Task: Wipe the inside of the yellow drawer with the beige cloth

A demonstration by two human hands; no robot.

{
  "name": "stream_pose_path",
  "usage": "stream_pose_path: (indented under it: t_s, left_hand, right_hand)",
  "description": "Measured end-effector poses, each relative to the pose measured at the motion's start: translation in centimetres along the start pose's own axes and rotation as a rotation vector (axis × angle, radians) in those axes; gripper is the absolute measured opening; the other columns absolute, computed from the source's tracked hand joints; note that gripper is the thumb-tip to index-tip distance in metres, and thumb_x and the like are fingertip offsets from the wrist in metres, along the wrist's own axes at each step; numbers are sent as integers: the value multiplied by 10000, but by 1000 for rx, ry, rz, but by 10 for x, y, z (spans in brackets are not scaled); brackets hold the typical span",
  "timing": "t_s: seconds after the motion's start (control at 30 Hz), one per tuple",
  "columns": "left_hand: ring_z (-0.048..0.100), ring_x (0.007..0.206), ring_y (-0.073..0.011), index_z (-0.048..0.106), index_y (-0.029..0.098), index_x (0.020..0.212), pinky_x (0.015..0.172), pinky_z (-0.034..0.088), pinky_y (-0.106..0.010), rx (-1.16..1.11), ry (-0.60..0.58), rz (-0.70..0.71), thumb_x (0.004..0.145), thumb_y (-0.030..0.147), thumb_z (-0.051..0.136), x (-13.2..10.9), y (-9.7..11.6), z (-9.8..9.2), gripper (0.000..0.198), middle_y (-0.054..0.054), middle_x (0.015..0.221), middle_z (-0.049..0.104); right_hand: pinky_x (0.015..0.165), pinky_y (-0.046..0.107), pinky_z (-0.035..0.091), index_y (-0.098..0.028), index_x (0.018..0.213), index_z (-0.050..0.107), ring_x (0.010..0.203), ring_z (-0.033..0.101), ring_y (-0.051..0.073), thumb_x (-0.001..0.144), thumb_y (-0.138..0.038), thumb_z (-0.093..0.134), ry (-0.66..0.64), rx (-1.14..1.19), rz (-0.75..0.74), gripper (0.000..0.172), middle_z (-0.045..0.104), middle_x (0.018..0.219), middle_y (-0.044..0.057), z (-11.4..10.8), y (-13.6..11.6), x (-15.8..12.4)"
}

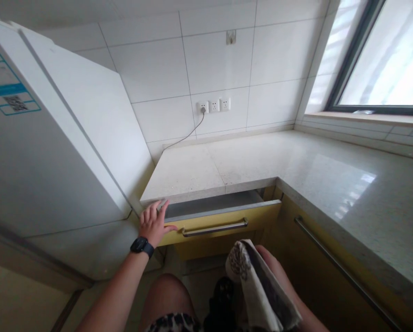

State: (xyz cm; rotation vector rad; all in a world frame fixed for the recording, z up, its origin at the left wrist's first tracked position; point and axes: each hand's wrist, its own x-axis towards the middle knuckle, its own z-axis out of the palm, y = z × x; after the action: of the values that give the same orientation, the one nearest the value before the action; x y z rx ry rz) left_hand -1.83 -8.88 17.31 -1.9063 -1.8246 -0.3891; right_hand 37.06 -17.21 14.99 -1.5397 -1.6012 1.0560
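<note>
A yellow drawer (220,221) with a metal bar handle (215,228) is pulled partly out beneath the pale countertop (192,170). My left hand (154,223), with a dark watch on the wrist, rests at the drawer's left front corner, its fingers spread and nothing held in it. My right hand (270,263) is low on the right, mostly hidden behind a folded light cloth (256,286) with a dark pattern, which it holds. What lies inside the drawer cannot be seen.
A white fridge (89,106) stands at the left. Another cabinet front with a long handle (345,269) is on the right. Wall sockets (214,106) with a plugged-in cord (185,137) are above the counter, and a window (389,60) is at the upper right.
</note>
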Motion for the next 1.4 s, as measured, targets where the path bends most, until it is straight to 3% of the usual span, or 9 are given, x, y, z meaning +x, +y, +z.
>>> stream_pose_path:
  t_s: [0.17,0.3,0.6,0.87,0.97,1.1,1.2,1.27,1.4]
  left_hand:
    - [244,1490,-367,392,240,1565,1195,209,-507,-4,27,-20,777,608,753,12,3,4,941,-153,1637,273]
    - [190,1524,-358,352,232,1584,1211,178,-518,-18,-24,-42,767,634,747,19,3,10,993,-153,1663,212]
    - [114,1551,-340,344,266,1586,1234,111,-530,-80,-38,-139,820,604,702,33,8,20,910,-119,1668,216]
    - [170,1533,-363,375,275,1570,1199,172,-561,-123,-42,-185,862,514,695,36,13,20,813,-131,1652,258]
    - [171,1531,-369,375,287,1569,1175,205,-582,-132,-47,-199,886,509,665,35,14,21,775,-124,1653,258]
    - [178,1531,-352,379,302,1566,1159,218,-581,-117,-25,-217,907,519,636,35,14,23,740,-112,1651,268]
    - [189,1525,-356,380,321,1561,1146,226,-581,-130,-30,-213,864,517,700,35,12,25,792,-118,1648,276]
    - [222,1510,-359,404,329,1545,1132,237,-584,-139,-16,-218,853,498,721,36,11,27,780,-122,1638,298]
    - [291,1473,-343,488,326,1488,1125,237,-572,-135,66,-238,851,431,744,39,13,30,695,-122,1594,383]
  right_hand:
    - [722,321,461,-264,1015,627,878,724,282,969,-406,374,53,-531,-81,294,769,939,97,-8,-14,6]
    - [680,314,424,-257,985,632,852,728,286,991,-416,431,-5,-717,-85,256,766,934,101,-16,-20,16]
    - [693,303,449,-226,919,740,904,700,293,532,-361,863,-240,-473,12,428,760,916,56,-46,-29,24]
    - [719,362,545,-143,967,751,850,705,307,565,-425,855,-359,143,60,502,769,915,90,-89,-85,49]
    - [655,390,536,-152,917,747,732,679,287,534,-447,885,-177,148,-37,503,754,834,89,-111,-123,77]
    - [608,359,460,-189,858,726,604,570,206,652,-566,819,434,-317,-394,439,649,657,26,-127,-192,114]
    - [751,388,451,-197,985,700,789,587,231,787,-517,743,778,-561,-725,378,665,846,52,-121,-235,146]
    - [832,400,440,-200,1089,670,947,582,255,871,-447,672,793,-639,-910,330,662,1010,82,-106,-250,174]
    - [1012,451,357,-218,1217,625,1199,497,311,906,-335,637,455,-933,-1007,333,613,1237,129,-56,-242,227]
